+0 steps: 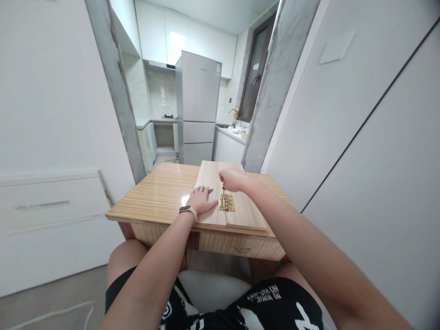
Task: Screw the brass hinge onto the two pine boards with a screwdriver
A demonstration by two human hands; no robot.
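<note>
Two pale wooden boards lie side by side on the table, with a brass hinge across their seam. My right hand is wrapped round the handle of a screwdriver, whose shaft points down at the hinge's left leaf. My left hand rests flat on the left board with its fingers spread, its thumb beside the hinge. A few small screws lie by the left fingertips. The screwdriver's tip is too small to make out clearly.
The boards sit on a wood-grain table with a drawer handle at its front. Behind stands a silver refrigerator in a kitchen with a sink tap. White panels flank the table on both sides.
</note>
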